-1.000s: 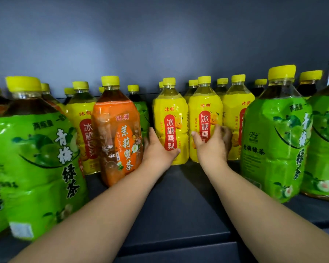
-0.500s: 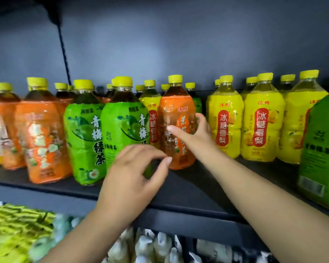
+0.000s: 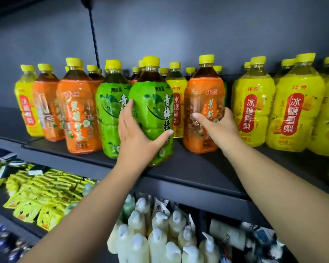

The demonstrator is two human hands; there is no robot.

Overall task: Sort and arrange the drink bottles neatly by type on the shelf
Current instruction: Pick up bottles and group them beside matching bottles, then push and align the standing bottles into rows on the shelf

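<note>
1. The green-labelled bottle point(image 3: 152, 111) holds dark tea and stands at the front edge of the shelf point(image 3: 198, 168). The left hand point(image 3: 139, 137) grips it, fingers spread round its left side and thumb on its right.
2. The right hand point(image 3: 218, 126) holds an orange-labelled bottle point(image 3: 201, 99) of dark tea, thumb across the label and fingers wrapped round the far side.
3. Plainly seen are two green labels, three orange ones and at least five yellow-labelled bottles point(image 3: 296, 114) of pale drink.
4. The rear bottles show only their caps, so they cannot be counted.

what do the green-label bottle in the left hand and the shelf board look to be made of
Green-label bottle: likely clear plastic; dark liquid shows through the neck, under a glossy, crinkled film label. Shelf board: probably painted metal; dark, matte, thin front edge.
</note>
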